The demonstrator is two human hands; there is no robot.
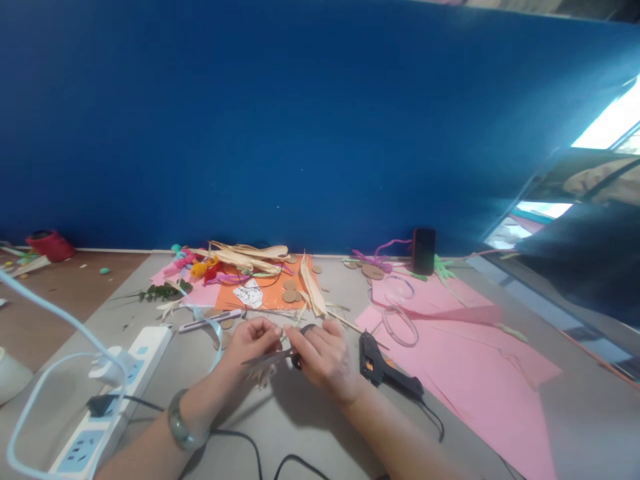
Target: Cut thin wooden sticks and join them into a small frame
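Observation:
My right hand (pixel 323 350) is closed around a pair of scissors (pixel 267 357) with black handles, their blades pointing left beneath my left hand. My left hand (pixel 253 343) is pinched closed, its fingertips meeting those of my right hand; what it holds is too small to make out. Just below the blades shows a pale, frayed bundle (pixel 261 377); I cannot tell whether it hangs from my fingers or lies on the table. A black glue gun (pixel 385 370) lies to the right of my right hand.
A white power strip (pixel 120 400) with plugged cables sits at left. Pink sheets (pixel 460 360) spread on the right. Behind my hands lie dried husks (pixel 250 257), an orange sheet (pixel 230 297), cork-coloured discs (pixel 290 293) and yarn pieces (pixel 200 268). A black box-shaped object (pixel 423 251) stands by the blue partition (pixel 300 133).

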